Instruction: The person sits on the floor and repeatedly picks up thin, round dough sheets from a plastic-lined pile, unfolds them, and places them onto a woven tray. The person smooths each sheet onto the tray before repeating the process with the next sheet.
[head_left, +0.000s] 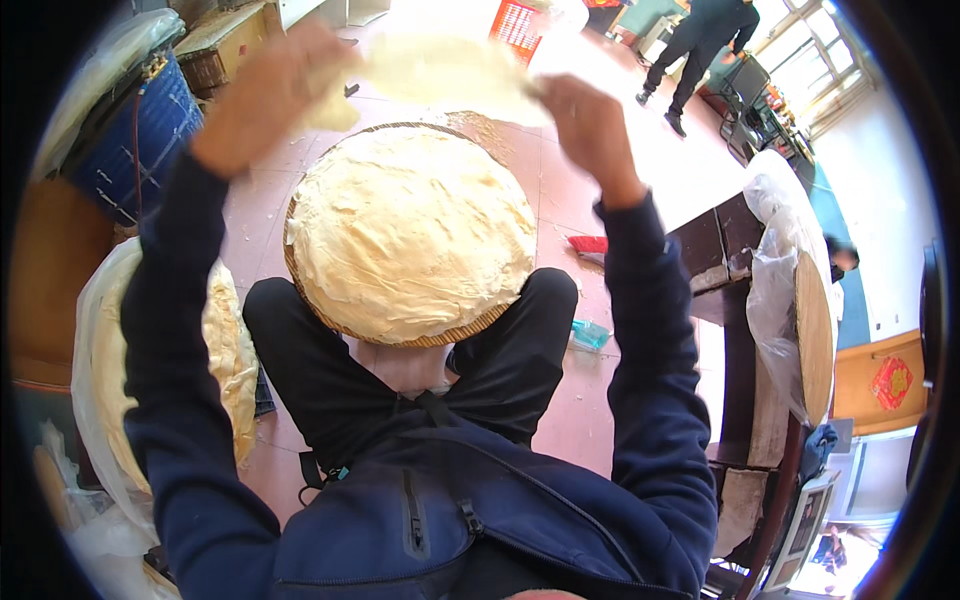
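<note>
A thin, pale yellow sheet is stretched in the air between my hands, blurred by motion. One edge of it is in the fingers of my right hand. My left hand grips the opposite side, with a fold of the sheet hanging below the fingers. Under and nearer to me, a broad mound of similar soft, thin sheets covers a round woven tray. That tray sits between my knees, its ribbed rim showing at the front and left.
More pale sheets lie at my left beside clear plastic. A blue drum stands at far left. On the right are a red object, a teal plastic item and a dark cabinet. A person stands farther back.
</note>
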